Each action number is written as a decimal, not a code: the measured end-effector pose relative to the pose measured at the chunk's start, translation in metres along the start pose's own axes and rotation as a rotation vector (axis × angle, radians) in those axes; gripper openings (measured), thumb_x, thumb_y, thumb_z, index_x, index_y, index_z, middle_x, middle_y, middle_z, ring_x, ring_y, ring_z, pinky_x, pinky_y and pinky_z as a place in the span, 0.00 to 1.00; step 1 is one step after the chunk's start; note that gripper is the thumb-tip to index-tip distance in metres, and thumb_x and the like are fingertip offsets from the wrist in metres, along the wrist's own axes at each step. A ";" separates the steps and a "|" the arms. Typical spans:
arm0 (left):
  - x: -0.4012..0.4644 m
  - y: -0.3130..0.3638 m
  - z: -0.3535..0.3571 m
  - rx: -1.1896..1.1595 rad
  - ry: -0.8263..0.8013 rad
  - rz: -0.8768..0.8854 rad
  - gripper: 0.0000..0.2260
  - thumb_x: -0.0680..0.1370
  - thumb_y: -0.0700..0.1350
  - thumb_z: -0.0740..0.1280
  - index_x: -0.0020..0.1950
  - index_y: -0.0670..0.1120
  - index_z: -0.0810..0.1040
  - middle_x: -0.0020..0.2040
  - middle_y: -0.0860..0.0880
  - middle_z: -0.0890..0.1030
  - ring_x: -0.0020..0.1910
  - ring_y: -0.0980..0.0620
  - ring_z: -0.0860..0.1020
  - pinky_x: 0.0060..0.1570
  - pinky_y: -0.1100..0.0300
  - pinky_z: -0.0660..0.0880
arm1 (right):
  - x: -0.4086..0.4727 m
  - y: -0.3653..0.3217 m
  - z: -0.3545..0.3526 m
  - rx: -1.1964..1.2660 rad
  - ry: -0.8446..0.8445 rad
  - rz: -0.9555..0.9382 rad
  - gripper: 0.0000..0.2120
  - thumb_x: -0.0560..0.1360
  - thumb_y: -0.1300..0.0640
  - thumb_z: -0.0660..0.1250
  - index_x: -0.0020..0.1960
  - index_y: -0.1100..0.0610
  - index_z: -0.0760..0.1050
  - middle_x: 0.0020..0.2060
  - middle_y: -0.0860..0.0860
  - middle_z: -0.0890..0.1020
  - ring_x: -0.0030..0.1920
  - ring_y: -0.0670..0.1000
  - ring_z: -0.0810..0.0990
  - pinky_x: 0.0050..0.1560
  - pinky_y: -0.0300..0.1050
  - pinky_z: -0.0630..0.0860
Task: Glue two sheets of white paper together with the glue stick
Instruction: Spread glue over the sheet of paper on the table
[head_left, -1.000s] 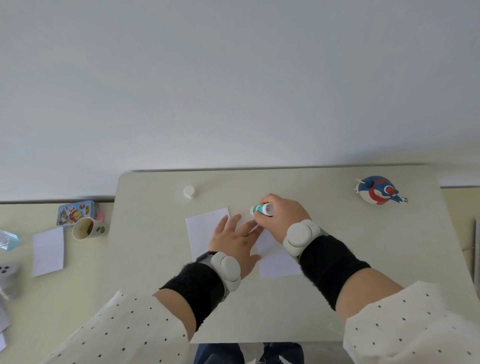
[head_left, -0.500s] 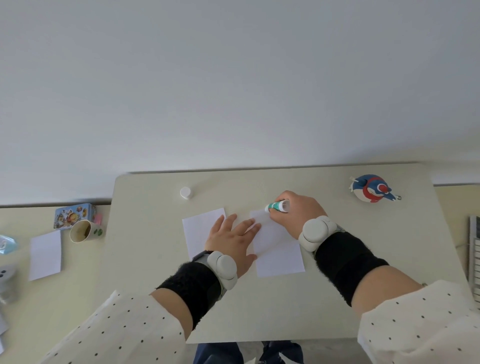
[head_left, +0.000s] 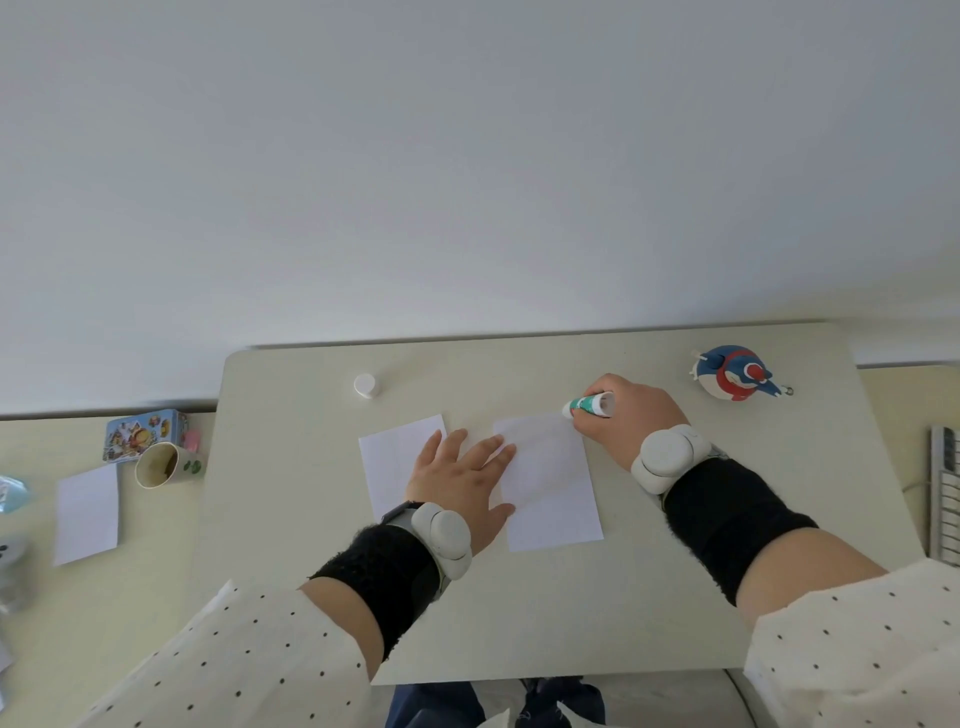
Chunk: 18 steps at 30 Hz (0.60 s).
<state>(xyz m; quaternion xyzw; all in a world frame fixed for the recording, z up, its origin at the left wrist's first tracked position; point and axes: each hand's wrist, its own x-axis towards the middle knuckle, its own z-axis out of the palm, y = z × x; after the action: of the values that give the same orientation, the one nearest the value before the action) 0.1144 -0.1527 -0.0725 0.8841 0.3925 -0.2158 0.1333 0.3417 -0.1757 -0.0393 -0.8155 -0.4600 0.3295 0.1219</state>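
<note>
Holding the glue stick (head_left: 589, 405) in curled fingers, the right hand (head_left: 631, 415) sits at about 1 o'clock on the table (head_left: 649, 613). The stick lies tipped over, with its tip pointing to 9 o'clock, right at the far right corner of the right sheet (head_left: 548, 478). I cannot tell if the tip is touching the paper.

The left hand (head_left: 460, 480) lies flat with its fingers spread. It rests on the gap between the two sheets, and its fingertips press the left edge of the right sheet. The left sheet (head_left: 397, 462) lies just beside it, partly under the hand.

To do this step well, I think the flat hand should keep pressing so the paper does not slide. The stick should rub in long lines from edge to edge, and reach all four corners. Soft pushing is best, since thin paper can wrinkle or tear.

The cap (head_left: 364, 385) sits at 11 o'clock, well apart from the sheets. A toy bird (head_left: 735, 374) sits at 2 o'clock. A cup (head_left: 161, 465) stands off to the left, at 9 o'clock.
</note>
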 end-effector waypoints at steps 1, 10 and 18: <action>0.000 0.001 0.000 0.003 0.002 -0.003 0.32 0.77 0.66 0.51 0.77 0.59 0.44 0.78 0.60 0.49 0.76 0.45 0.46 0.72 0.48 0.37 | 0.000 0.001 -0.001 -0.001 0.004 0.005 0.08 0.71 0.45 0.68 0.44 0.48 0.72 0.32 0.44 0.76 0.32 0.45 0.74 0.29 0.40 0.65; 0.000 0.006 0.002 0.009 -0.028 -0.024 0.37 0.74 0.69 0.54 0.77 0.57 0.42 0.78 0.59 0.47 0.76 0.45 0.43 0.71 0.47 0.35 | -0.005 -0.012 0.007 -0.066 -0.045 -0.039 0.09 0.72 0.48 0.65 0.49 0.50 0.73 0.34 0.45 0.76 0.37 0.52 0.76 0.33 0.42 0.69; 0.000 0.009 0.000 0.024 -0.008 -0.020 0.38 0.75 0.68 0.56 0.78 0.55 0.44 0.78 0.56 0.49 0.76 0.44 0.42 0.70 0.47 0.32 | -0.004 -0.023 0.006 -0.076 -0.015 -0.052 0.09 0.72 0.48 0.65 0.48 0.51 0.73 0.34 0.46 0.77 0.37 0.53 0.77 0.35 0.44 0.71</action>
<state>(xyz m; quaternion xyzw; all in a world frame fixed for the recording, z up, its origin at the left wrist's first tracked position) 0.1214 -0.1581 -0.0719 0.8807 0.3984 -0.2254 0.1221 0.3206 -0.1670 -0.0301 -0.8048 -0.4942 0.3146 0.0956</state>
